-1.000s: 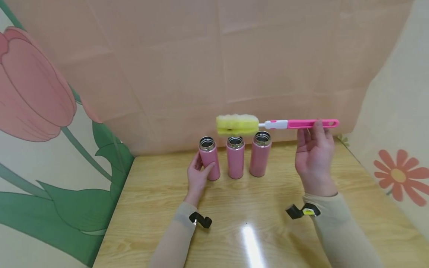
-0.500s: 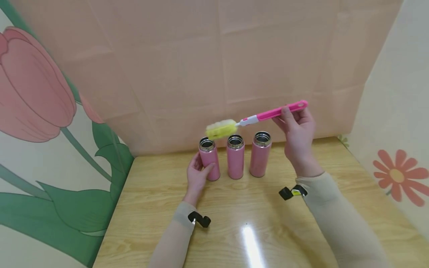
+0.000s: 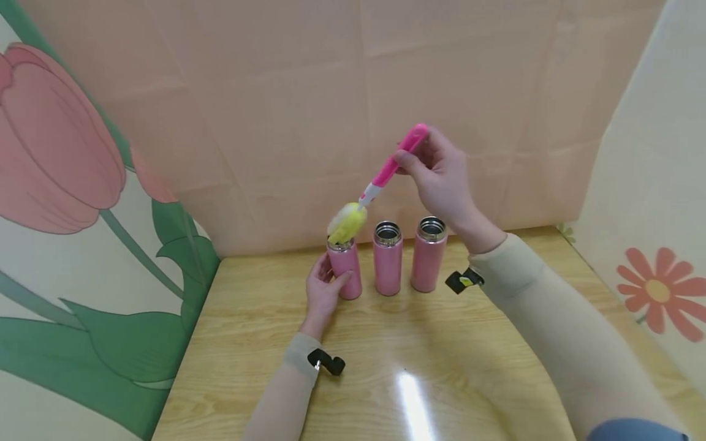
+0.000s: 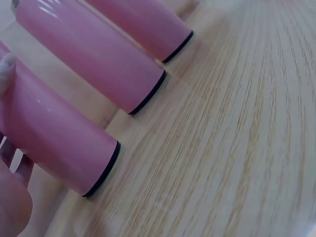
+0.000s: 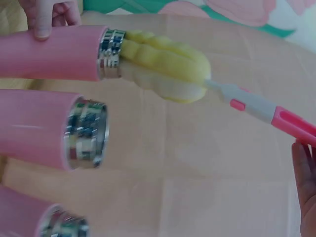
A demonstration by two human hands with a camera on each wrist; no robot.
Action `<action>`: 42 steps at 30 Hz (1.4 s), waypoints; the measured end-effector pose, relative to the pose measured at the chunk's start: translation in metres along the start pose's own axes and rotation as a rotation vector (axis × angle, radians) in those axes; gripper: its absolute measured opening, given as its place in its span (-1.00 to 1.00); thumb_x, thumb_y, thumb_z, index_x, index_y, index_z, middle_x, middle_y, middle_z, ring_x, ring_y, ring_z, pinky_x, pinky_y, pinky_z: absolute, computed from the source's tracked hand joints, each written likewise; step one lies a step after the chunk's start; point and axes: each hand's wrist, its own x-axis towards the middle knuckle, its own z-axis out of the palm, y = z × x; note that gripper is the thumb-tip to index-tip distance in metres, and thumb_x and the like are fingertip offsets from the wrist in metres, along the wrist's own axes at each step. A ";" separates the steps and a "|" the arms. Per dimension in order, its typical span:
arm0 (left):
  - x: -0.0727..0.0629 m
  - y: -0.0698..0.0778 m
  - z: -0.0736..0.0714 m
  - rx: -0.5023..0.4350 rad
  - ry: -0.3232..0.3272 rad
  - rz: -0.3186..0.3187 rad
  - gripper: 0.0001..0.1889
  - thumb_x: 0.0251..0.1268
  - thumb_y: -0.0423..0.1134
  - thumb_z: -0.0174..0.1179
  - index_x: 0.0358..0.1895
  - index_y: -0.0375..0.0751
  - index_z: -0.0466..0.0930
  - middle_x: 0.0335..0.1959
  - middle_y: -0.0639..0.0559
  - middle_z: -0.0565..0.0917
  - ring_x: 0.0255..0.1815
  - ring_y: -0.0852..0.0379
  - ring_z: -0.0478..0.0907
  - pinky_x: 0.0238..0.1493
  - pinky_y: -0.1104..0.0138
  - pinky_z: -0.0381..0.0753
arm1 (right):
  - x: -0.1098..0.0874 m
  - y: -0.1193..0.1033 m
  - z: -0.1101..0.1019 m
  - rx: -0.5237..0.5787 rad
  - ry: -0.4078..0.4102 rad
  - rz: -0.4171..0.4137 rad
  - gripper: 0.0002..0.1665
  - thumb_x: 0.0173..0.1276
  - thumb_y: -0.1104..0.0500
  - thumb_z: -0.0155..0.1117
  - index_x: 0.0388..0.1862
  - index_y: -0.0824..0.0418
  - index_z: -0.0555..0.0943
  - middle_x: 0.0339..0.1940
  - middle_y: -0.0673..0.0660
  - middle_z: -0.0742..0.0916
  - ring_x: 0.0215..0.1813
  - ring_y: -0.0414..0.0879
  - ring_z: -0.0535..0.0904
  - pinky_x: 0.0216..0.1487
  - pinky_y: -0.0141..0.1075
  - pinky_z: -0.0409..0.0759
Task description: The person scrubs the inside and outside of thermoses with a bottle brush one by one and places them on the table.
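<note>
Three pink bottles with bare metal necks stand upright in a row. My left hand [image 3: 322, 294] grips the leftmost pink bottle [image 3: 346, 272], thumb across its front. By its pink handle, my right hand [image 3: 441, 174] pinches a bottle brush [image 3: 380, 177], which slants down to the left. The brush's yellow and white sponge head [image 5: 170, 64] has its tip at the mouth of the held bottle, most of the head still outside. To the right are the middle bottle [image 3: 388, 263] and the right bottle [image 3: 428, 260], both lidless and untouched. In the left wrist view, the held bottle's base [image 4: 101, 170] rests on the wood.
The bottles stand near the back of a wooden table [image 3: 265, 343], close to a hanging peach-coloured sheet [image 3: 276, 122]. Painted walls with a tulip [image 3: 60, 141] and a red flower [image 3: 659, 288] flank the table.
My right hand has moved left and up, tilting the brush from level to steeply slanted. The sponge head has come down onto the left bottle's mouth. My left hand keeps its hold.
</note>
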 end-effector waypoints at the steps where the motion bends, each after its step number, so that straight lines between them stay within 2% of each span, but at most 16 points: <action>1: 0.000 0.000 0.000 -0.001 0.002 0.003 -0.29 0.15 -0.40 0.62 0.42 -0.21 0.58 0.27 -0.13 0.70 0.29 -0.10 0.61 0.40 0.02 0.54 | 0.003 -0.002 0.005 -0.047 -0.022 -0.016 -0.82 0.52 0.34 0.39 -0.02 0.41 0.61 -0.22 0.19 0.75 -0.23 -0.03 0.75 -0.06 -0.29 0.79; 5: 0.000 -0.001 0.000 -0.014 0.006 0.014 -0.31 0.14 -0.45 0.61 0.39 -0.23 0.60 0.25 -0.15 0.72 0.26 -0.09 0.63 0.38 0.03 0.55 | 0.014 -0.010 0.022 -0.190 -0.091 -0.035 -0.79 0.55 0.27 0.39 0.01 0.37 0.61 -0.25 0.14 0.75 -0.27 -0.07 0.77 -0.06 -0.28 0.80; 11: 0.002 -0.003 -0.002 -0.046 -0.009 0.026 -0.33 0.12 -0.51 0.59 0.35 -0.30 0.60 0.22 -0.19 0.72 0.23 -0.07 0.64 0.34 0.10 0.57 | 0.023 -0.020 0.041 -0.313 -0.199 0.016 -0.80 0.59 0.22 0.35 0.02 0.32 0.58 -0.21 0.16 0.79 -0.22 -0.05 0.78 -0.07 -0.24 0.79; 16: 0.002 -0.003 -0.004 -0.047 0.000 0.025 -0.34 0.10 -0.53 0.59 0.33 -0.29 0.62 0.20 -0.16 0.73 0.21 -0.03 0.64 0.30 0.17 0.59 | 0.026 -0.028 0.056 -0.381 -0.315 0.011 -0.81 0.60 0.18 0.35 -0.01 0.27 0.56 -0.17 0.13 0.80 -0.23 -0.06 0.74 -0.10 -0.19 0.77; 20: 0.002 -0.002 -0.006 -0.027 0.002 0.022 -0.35 0.11 -0.54 0.58 0.32 -0.30 0.62 0.21 -0.17 0.73 0.23 -0.04 0.64 0.33 0.12 0.58 | 0.029 -0.031 0.069 -0.407 -0.372 0.018 -0.80 0.59 0.16 0.35 0.00 0.24 0.57 -0.13 0.12 0.81 -0.21 -0.07 0.74 -0.10 -0.18 0.74; 27: 0.000 0.001 -0.006 -0.030 0.000 0.023 -0.34 0.11 -0.56 0.57 0.33 -0.33 0.60 0.20 -0.21 0.72 0.23 -0.08 0.63 0.36 0.02 0.56 | 0.036 -0.030 0.079 -0.336 -0.466 0.103 -0.85 0.61 0.21 0.32 0.07 0.21 0.62 -0.07 0.11 0.82 -0.10 -0.09 0.79 -0.04 -0.18 0.77; 33: 0.005 0.000 -0.009 -0.016 -0.005 0.021 -0.35 0.11 -0.53 0.58 0.32 -0.30 0.61 0.20 -0.19 0.73 0.22 -0.06 0.64 0.35 0.05 0.58 | 0.043 -0.021 0.074 -0.243 -0.437 0.232 -0.85 0.62 0.27 0.29 0.09 0.25 0.62 -0.06 0.17 0.78 -0.05 -0.03 0.79 0.03 -0.24 0.78; 35: 0.006 -0.001 -0.010 -0.017 -0.006 0.022 -0.36 0.10 -0.52 0.59 0.31 -0.30 0.62 0.19 -0.19 0.74 0.22 -0.05 0.65 0.34 0.06 0.59 | 0.044 -0.018 0.072 -0.248 -0.444 0.261 -0.87 0.62 0.27 0.30 0.06 0.24 0.62 -0.08 0.17 0.77 -0.07 -0.03 0.78 0.01 -0.27 0.78; 42: 0.007 -0.002 -0.011 -0.042 -0.007 0.019 -0.36 0.09 -0.56 0.58 0.30 -0.33 0.63 0.18 -0.21 0.74 0.21 -0.05 0.65 0.34 0.06 0.59 | 0.042 -0.006 0.075 -0.234 -0.510 0.264 -0.90 0.61 0.29 0.29 0.02 0.26 0.62 -0.09 0.18 0.76 -0.04 -0.03 0.77 0.00 -0.31 0.77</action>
